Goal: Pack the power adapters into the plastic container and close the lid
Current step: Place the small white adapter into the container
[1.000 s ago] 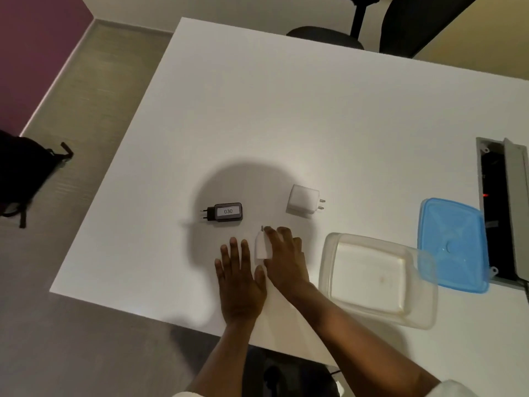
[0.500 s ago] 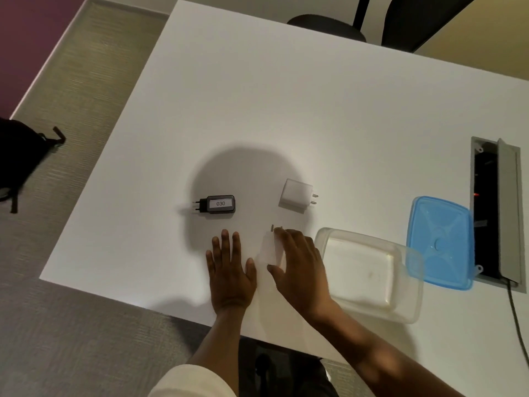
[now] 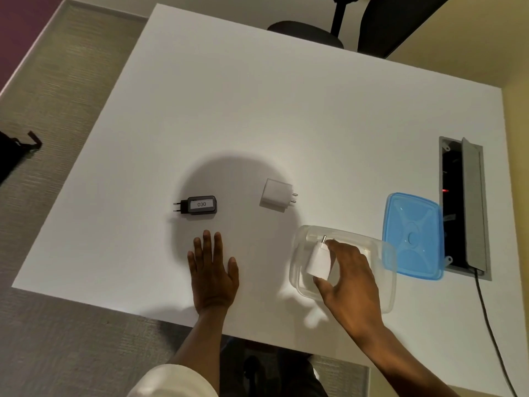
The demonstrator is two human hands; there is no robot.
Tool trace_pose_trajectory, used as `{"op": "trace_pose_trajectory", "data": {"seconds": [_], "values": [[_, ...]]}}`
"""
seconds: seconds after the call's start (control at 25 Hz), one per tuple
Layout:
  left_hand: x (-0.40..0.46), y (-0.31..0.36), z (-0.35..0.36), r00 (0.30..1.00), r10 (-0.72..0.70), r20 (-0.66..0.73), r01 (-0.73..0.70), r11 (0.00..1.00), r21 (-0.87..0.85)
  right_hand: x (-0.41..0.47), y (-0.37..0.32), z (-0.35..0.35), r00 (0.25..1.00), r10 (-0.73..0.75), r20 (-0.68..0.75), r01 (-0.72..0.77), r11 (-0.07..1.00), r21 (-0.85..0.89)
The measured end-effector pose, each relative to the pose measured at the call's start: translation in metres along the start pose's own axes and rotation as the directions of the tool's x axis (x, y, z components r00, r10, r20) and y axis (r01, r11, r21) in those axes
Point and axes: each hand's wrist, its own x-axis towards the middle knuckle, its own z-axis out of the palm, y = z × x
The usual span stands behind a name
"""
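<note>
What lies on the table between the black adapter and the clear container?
In the head view, the white adapter lies between the black adapter and the clear container, set slightly farther back; otherwise bare table.

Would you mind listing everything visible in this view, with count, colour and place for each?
white table: 1, white, fills most of the view
black adapter: 1, black with a label reading 030, on the table ahead of the left hand
square white adapter: 1, white, on the table beyond the container
small white adapter: 1, white, held over the container's open top
plastic container: 1, clear, near table edge
lid: 1, blue, off, beside the container
cable hatch: 1, grey, open, at the table's right side
cable: 1, black, runs from the hatch
office chair: 1, black, beyond the table
bag: 1, black, on the floor
left hand: flat on the table
right hand: holding the small white adapter
</note>
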Motion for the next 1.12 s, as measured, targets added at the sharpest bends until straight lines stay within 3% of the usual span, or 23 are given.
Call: {"op": "trace_pose_trajectory", "data": {"seconds": [0.44,1.12], "values": [[0.001,-0.001,0.002,1.0,-0.009,0.014,0.009,1.0,0.001,0.021,0.017,0.037,0.98,0.044,0.193,-0.02,0.992,-0.123],[0.003,-0.001,0.002,1.0,-0.002,0.003,0.002,1.0,-0.014,0.035,0.015,0.051,0.942,0.066,0.33,0.002,0.979,-0.202]]}}
